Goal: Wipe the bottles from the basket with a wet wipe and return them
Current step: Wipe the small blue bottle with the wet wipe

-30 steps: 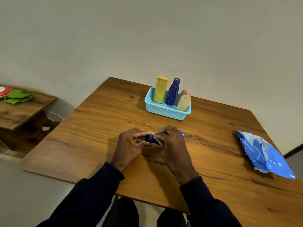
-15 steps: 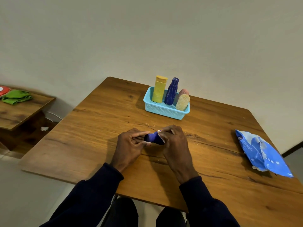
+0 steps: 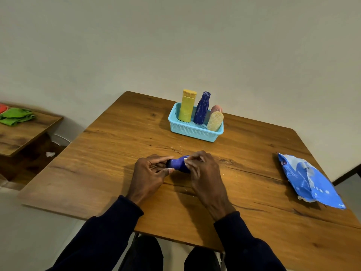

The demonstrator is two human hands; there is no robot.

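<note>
My left hand (image 3: pixel 150 173) pinches the narrow end of the small bottle (image 3: pixel 178 163) between thumb and curled fingers. My right hand (image 3: pixel 205 173) is curled round its wider body, with a sliver of white wipe (image 3: pixel 186 158) showing under the fingertips.

The small bottle is smooth, matte blue plastic, rounded, and lies on its side. It is low over the middle of the wooden table (image 3: pixel 117 153), nearer the near edge than the far one (whether it rests on the grained top I cannot tell).

By the far edge sits a light blue plastic basket (image 3: pixel 192 132) with perforated walls. In it stand a squarish yellow bottle (image 3: pixel 187 106) and a tapered navy bottle (image 3: pixel 202 108), both upright. A pale bottle (image 3: pixel 214 121) with a criss-cross surface leans in its right corner, a pink rounded one (image 3: pixel 216 108) just behind it.

Near the right edge lies a crinkled blue wipes pack (image 3: pixel 308 180), glossy film with its top rumpled.
</note>
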